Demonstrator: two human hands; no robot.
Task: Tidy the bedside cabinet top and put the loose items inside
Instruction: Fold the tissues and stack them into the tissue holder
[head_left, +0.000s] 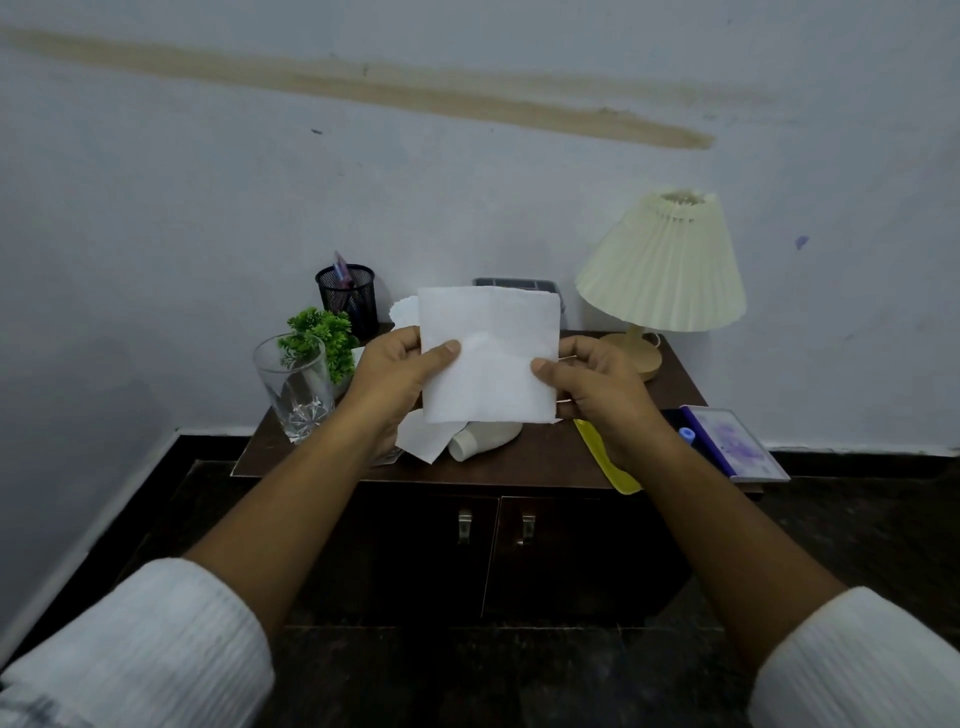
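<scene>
1. We hold a white paper napkin (488, 358) up in front of us, above the middle of the bedside cabinet top (524, 457). It is lifted clear of the surface and touches nothing but our hands.
2. Our left hand (397, 379) is pinched shut on the napkin's left edge, thumb on the near face and fingers behind. Our right hand (587, 379) is clamped the same way on the right edge.
3. We judge the napkin very light, soft and limp. It stands flat only because we keep it stretched between both hands; held by one edge it would likely droop or fold. It tears easily, so a gentle pinch at the edges or corners is enough.
4. Near the front edge of the top, just below the napkin, lie another white sheet (423, 441) and a pale tube (483, 439) on its side. The tube looks light and may roll.
5. A drinking glass (296, 389) stands near the front left corner; we take it to be fragile and slippery, best gripped round the body.
6. Behind it are a small green plant (322, 332) and a mesh pen holder (349, 296) towards the back left corner. A lamp (662, 270) stands at the back right.
7. A yellow strip (608, 457) overhangs the front edge on the right, and a purple-edged flat item (732, 441) sits at the front right corner.
8. The cabinet doors (431, 551) below appear closed.
</scene>
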